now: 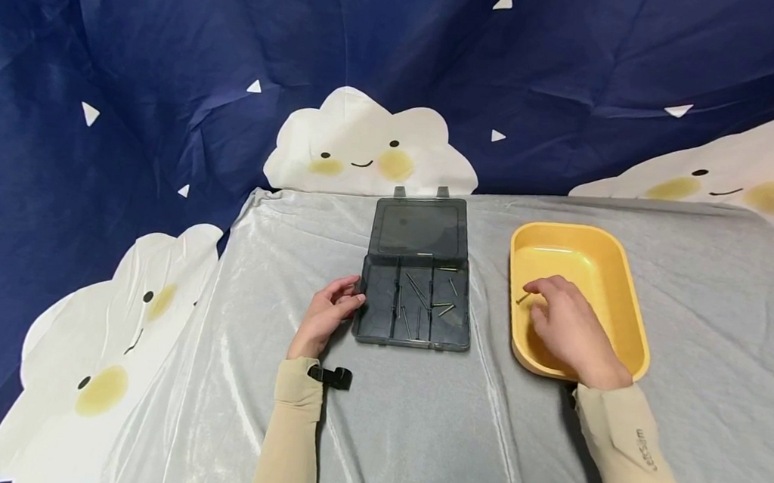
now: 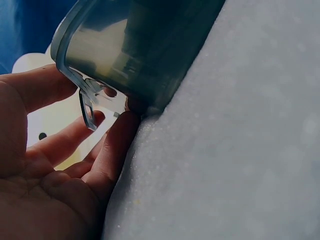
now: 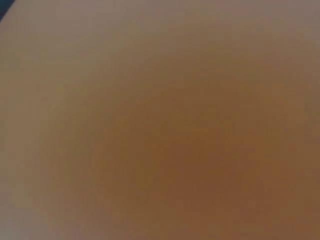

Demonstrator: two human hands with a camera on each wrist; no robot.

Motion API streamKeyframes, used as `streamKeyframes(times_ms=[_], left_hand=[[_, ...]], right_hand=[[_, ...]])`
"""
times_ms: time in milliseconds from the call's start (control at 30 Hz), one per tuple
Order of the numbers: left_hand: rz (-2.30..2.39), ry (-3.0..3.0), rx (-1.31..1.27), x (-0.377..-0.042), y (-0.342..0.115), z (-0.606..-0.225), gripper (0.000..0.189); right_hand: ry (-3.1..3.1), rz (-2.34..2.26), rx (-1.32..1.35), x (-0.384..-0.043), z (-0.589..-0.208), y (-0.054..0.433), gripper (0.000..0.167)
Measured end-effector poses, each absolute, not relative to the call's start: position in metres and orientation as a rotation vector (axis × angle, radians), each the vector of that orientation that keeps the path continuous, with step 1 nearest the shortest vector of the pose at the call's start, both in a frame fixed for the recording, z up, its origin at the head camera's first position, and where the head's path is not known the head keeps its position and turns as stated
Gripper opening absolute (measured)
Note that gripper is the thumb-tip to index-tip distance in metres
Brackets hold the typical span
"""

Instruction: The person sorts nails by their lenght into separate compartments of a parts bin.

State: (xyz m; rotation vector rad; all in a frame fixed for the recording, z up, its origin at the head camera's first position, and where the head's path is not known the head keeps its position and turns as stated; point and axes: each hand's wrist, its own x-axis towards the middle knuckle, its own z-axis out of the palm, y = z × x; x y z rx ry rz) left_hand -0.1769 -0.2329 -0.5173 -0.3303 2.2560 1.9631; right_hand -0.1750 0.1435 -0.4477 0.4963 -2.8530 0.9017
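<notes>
A dark see-through plastic organizer box [image 1: 375, 331] lies with its lid [image 1: 419, 227] folded back. Several thin, screw-like metal pieces [image 1: 417, 291] are spread across its compartments. My left hand [image 1: 324, 314] holds the box's left side; in the left wrist view, digits touch the rim and the lower corner of the box wall [image 2: 165, 55]. Over the yellow tray [image 1: 629, 310] my right hand [image 1: 573, 326] reaches down with bent fingers. A single screw-like piece [image 1: 522, 299] shows right at its index fingertip; whether it is pinched cannot be seen. The right wrist view is only a brownish blur.
Box and tray stand side by side on a grey cloth [image 1: 413, 425], a strip of cloth between them. Behind the cloth's far edge hangs a dark blue curtain [image 1: 403, 38] printed with clouds. A black strap [image 1: 332, 376] sits at the left wrist.
</notes>
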Motion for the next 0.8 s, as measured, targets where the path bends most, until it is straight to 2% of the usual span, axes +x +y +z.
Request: streamKeyframes(times_ms=[567,667,800], left_hand=[[1.964,2.251,-0.342,-0.177,-0.232,-0.515,0.047],[1.971,2.245,-0.344,-0.177,-0.232,-0.515,0.047],[1.978,2.237,-0.347,-0.177,-0.232,-0.516,0.047]], right_hand=[[-3.075,0.581,0.798,-0.184,-0.468,0.144,0.036],[-3.055,0.591,0.807,-0.183,-0.47,0.143,0.032],[-2.966,0.619,0.792,-0.185,-0.474,0.142,0.016]])
